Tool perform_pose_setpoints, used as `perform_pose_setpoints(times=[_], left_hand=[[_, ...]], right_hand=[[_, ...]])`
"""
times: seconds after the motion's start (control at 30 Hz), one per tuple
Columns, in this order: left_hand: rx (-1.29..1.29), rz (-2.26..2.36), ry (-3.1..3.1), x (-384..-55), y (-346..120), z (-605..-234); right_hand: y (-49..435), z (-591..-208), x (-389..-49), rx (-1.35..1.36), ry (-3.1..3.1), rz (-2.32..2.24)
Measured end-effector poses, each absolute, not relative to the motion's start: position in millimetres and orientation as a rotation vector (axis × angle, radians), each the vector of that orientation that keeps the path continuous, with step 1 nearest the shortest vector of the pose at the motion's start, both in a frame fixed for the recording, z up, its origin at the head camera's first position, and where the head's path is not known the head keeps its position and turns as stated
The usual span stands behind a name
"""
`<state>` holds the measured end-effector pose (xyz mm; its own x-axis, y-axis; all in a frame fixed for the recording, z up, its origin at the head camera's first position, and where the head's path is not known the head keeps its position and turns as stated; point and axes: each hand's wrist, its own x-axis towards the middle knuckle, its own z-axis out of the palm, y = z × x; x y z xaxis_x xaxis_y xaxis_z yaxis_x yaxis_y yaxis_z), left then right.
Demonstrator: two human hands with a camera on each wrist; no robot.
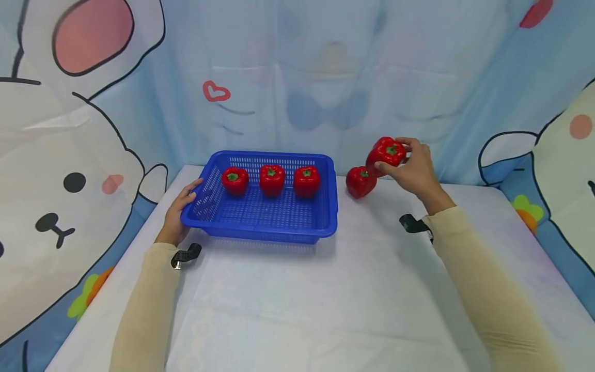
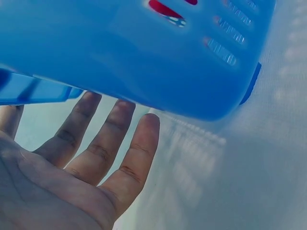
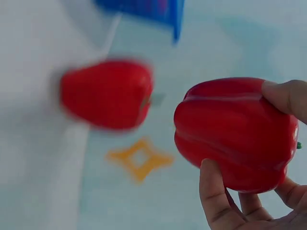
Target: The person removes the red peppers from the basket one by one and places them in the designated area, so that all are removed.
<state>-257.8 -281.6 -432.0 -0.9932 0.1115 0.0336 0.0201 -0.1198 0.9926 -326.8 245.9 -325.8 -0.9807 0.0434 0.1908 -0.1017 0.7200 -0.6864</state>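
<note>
- A person's right hand (image 1: 416, 171) pinches a glossy red bell pepper with a green stem (image 1: 385, 150) between thumb and fingers, above the white cloth-covered table (image 1: 288, 299).
- The smooth, rounded skin could slip from that hold should the thumb ease off, letting the pepper drop and roll.
- A second glossy red bell pepper (image 1: 359, 184), resting just beside the rectangular blue plastic mesh basket (image 1: 274, 231), might be knocked by a low swing.
- The left hand (image 1: 178, 214), fingers spread and nearly straight, touches the basket's left end; a hard push could slide it, jostling three red bell peppers (image 1: 271, 181) inside.
- A pale blue curtain with white cartoon animals (image 1: 418, 62) backs the lightly creased tabletop.
</note>
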Motion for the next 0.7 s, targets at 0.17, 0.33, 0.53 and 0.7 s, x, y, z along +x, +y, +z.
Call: perform_pose_setpoints(times=[0.17, 0.33, 0.53, 0.7], left_hand=[[0.154, 2.301, 2.048, -258.5, -281.2, -432.2], [0.183, 2.3, 2.051, -259.7, -281.3, -434.6], [0.183, 2.283, 2.078, -260.7, -281.5, -435.9], [0.185, 2.289, 2.076, -261.3, -283.2, -435.6]], right_hand=[[285.0, -346.8, -345.3, -0.121, -2.785, 1.035], [305.6, -371.9, -356.5, -0.224, -2.915, 0.949], [315.1, -392.8, -363.1, -0.277, -2.967, 0.924], [315.3, -399.0, -367.4, -0.309, -2.982, 0.948]])
